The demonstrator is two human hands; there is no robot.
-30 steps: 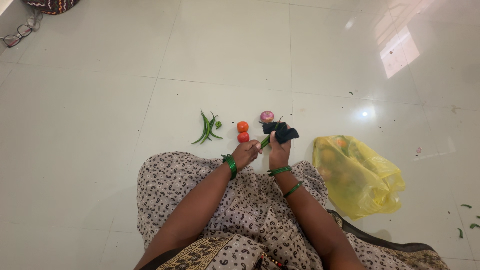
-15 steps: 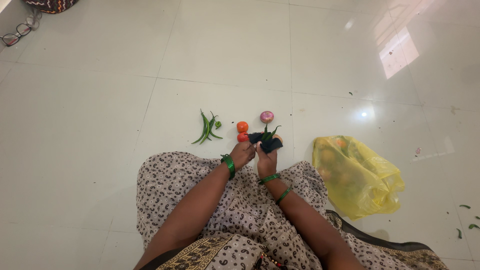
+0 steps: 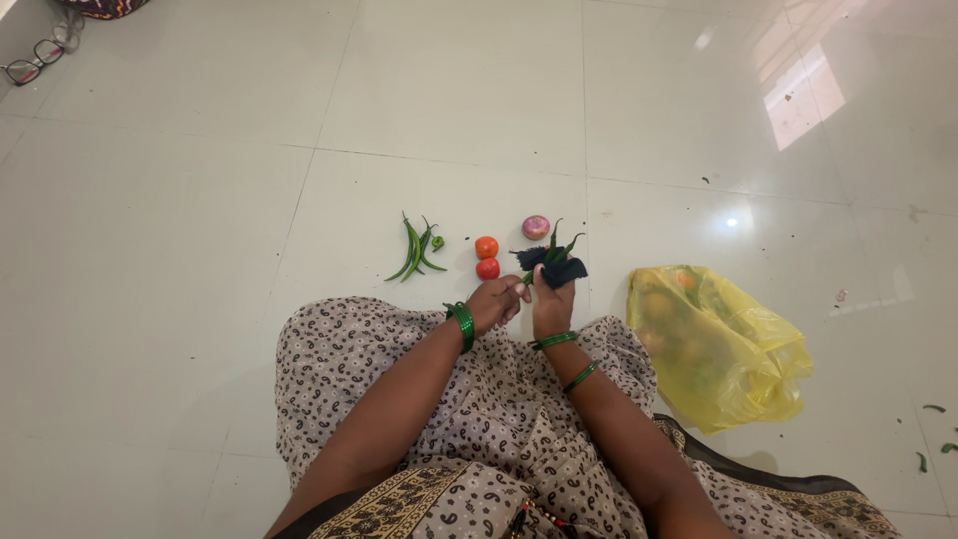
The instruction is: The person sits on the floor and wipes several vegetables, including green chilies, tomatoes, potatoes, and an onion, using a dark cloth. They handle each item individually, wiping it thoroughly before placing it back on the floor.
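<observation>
I sit on a pale tiled floor in a patterned dress. My right hand (image 3: 551, 304) grips a dark cloth (image 3: 555, 268) wrapped around a few green chillies (image 3: 559, 243) whose tips stick up out of it. My left hand (image 3: 495, 300) pinches the lower end of those chillies, just left of the right hand. Both wrists wear green bangles. Just beyond my hands lie two small tomatoes (image 3: 487, 258) and a purple onion (image 3: 536, 227). A loose bunch of green chillies (image 3: 416, 252) lies to the left of the tomatoes.
A yellow plastic bag (image 3: 714, 344) with produce inside lies on the floor at my right. Small green scraps (image 3: 932, 408) are scattered at the far right. A pair of glasses (image 3: 28, 65) lies at the top left corner.
My right hand has shifted up and slightly right with the cloth. The chilli tips now stick out further above the cloth. My left hand stays close at the stem end.
</observation>
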